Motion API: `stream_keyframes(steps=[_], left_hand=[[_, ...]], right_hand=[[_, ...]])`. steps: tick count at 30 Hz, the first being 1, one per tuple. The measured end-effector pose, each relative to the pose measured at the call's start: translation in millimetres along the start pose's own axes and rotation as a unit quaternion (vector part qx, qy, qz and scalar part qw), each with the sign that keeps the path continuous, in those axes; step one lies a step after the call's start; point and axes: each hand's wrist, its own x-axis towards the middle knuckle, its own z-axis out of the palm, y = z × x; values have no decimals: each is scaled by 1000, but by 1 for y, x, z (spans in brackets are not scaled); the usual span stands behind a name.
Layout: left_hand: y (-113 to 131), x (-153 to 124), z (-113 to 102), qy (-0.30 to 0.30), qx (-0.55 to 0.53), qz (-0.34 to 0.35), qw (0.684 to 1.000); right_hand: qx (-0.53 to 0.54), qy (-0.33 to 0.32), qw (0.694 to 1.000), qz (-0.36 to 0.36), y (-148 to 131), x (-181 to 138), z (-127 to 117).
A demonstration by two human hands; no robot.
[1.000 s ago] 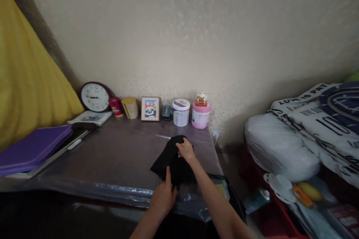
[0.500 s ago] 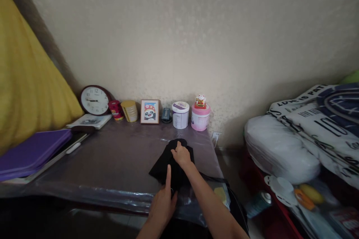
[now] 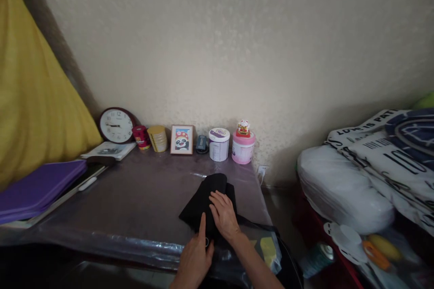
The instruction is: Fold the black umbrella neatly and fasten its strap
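Observation:
A folded piece of black cloth (image 3: 202,198) with a dark strap (image 3: 256,224) trailing to the right lies near the table's right front edge. My right hand (image 3: 224,214) rests on top of it, palm down, fingers stretched out flat. At the cloth's near end is my left hand (image 3: 195,255), its index finger pointing forward on the fabric and the thumb apart. Its other fingers are hidden. A small round ring shape (image 3: 207,242) shows between that thumb and index finger.
Along the wall stand a clock (image 3: 117,125), a red can (image 3: 141,138), a yellow-lidded tub (image 3: 158,138), a picture frame (image 3: 182,139), a white tub (image 3: 219,145) and a pink tub (image 3: 243,151) topped by a cat figurine (image 3: 243,129). Purple folders (image 3: 40,189) lie left; bedding (image 3: 342,180) is right.
My right hand has drawn back toward me over the cloth, from a pointing finger at its far end to flat fingers at its middle. My left hand stays nearly in place.

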Motion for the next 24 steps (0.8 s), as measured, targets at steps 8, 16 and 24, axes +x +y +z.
stream_keyframes(steps=[8,16,24], left_hand=[[-2,4,3,-9,-11,-17,1000],[15,4,-1,-38,35,-28,998],[28,1,-13,-60,40,-54,996]], right_hand=[[-92,-22,989,117,53,65,18],[-41,46,957,284,36,29,35],[-78,41,941,326,6,22,50]])
